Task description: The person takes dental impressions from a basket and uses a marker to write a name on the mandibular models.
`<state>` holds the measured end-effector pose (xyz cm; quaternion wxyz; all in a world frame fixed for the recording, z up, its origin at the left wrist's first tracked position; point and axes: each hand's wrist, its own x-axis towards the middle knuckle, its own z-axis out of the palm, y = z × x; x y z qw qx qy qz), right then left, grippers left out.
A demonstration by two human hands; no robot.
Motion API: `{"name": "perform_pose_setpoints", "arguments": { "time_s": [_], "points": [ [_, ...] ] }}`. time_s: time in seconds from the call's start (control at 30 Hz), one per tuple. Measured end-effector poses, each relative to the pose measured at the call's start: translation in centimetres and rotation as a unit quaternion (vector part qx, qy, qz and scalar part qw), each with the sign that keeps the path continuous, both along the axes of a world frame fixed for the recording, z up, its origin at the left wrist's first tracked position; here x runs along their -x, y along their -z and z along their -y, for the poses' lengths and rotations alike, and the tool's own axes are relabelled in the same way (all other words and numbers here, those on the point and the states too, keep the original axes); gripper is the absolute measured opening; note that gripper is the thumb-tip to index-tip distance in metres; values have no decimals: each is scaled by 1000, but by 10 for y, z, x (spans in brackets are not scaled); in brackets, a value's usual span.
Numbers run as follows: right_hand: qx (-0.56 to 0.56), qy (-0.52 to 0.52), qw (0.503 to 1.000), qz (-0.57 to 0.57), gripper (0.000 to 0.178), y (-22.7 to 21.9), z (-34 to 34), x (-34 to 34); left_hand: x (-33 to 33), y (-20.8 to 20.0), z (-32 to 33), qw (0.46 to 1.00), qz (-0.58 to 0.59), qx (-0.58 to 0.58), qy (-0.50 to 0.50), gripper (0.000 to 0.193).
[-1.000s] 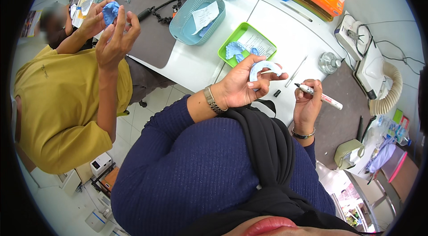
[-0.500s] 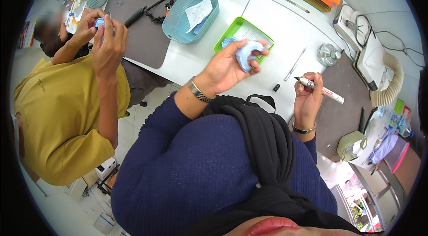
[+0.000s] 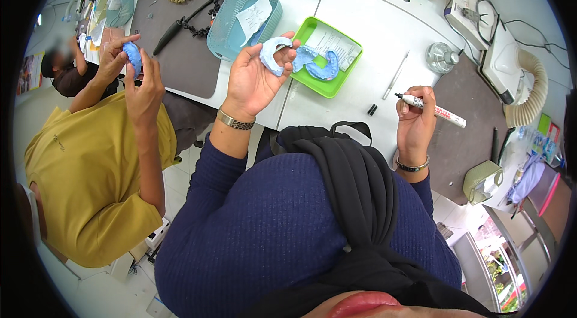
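Raised over the table, my left hand [image 3: 257,79] is palm up and closed on a pale blue, horseshoe-shaped dental model [image 3: 270,57]. Just right of it sits a bright green tray [image 3: 329,91] that holds more blue dental models [image 3: 326,67] and a printed paper slip [image 3: 338,43]. My right hand [image 3: 416,118] grips an uncapped black-tipped marker [image 3: 442,112], its tip pointing left. The black marker cap [image 3: 372,109] lies on the table to the left of that hand, near a slim metal tool [image 3: 396,75].
At left, a co-worker in a yellow shirt [image 3: 90,162] holds a blue dental model [image 3: 131,58]. A teal basket [image 3: 243,33] with a paper slip stands behind my left hand. A clear glass jar [image 3: 442,58] and a white machine with a ribbed hose [image 3: 532,87] are at right.
My left hand has moved left, away from the green tray, and turned palm up with the dental model. The tray's contents show more. My right hand has hardly moved.
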<state>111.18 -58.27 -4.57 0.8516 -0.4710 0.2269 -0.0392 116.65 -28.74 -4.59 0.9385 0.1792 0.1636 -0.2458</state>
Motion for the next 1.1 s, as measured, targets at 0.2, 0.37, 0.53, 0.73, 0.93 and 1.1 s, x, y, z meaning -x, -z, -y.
{"name": "perform_pose_setpoints", "arguments": {
  "time_s": [0.2,0.37,0.53,0.73,0.93,1.1],
  "points": [
    [-1,-4,1000,1,22,0,0,-1,-2,1,3,995,-11,99,10,59],
    [-8,-3,1000,-3,21,2,1,-1,3,-4,23,981,4,182,61,61],
    [-10,2,1000,3,21,4,3,-1,1,-12,47,983,26,123,131,65],
    [-7,4,1000,8,20,4,7,0,-1,-25,69,985,48,38,162,64],
    [-8,7,1000,5,20,2,10,0,3,-32,77,983,70,-27,167,60],
    [-6,2,1000,4,21,-1,9,-1,6,-40,80,976,109,-73,172,65]
  ]
}}
